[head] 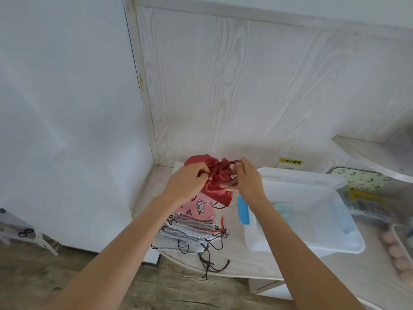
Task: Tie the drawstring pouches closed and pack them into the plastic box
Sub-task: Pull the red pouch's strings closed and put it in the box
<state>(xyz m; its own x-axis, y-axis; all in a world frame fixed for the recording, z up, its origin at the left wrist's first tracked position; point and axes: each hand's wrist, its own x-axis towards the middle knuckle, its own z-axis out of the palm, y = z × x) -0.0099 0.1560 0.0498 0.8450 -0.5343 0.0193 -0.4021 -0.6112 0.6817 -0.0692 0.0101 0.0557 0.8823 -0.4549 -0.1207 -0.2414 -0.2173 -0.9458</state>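
I hold the red pouch [215, 184] up above the counter [241, 260], its neck gathered tight into a bunch. My left hand [186, 186] sits at the left side of the neck, its fingers [201, 172] curled in and pinching the cord there. My right hand [247, 177] is on the other side, thumb and forefinger pinching the red cord [232, 162] at the top of the bunch, while the other fingers of that hand lie fairly straight against the front of the pouch. The pouch hangs tilted, its bottom pointing down toward the right, and a loop of its cord dangles below it. Under my left wrist lies a stack of pouches [192, 231] on the counter, flat and untied; the top one is pink [199, 208] with a cartoon print, the ones below are whitish, and their dark cords [212, 258] trail over the near edge of the counter. Just to the right of the stack stands the box [348, 242], clear plastic with a blue latch [243, 211] on its left end, open, its lid [299, 175] leaning behind it. Something pale blue lies inside, too blurred to tell what. A yellow label [291, 161] is stuck on the wood-grain wall [245, 86] behind the box.
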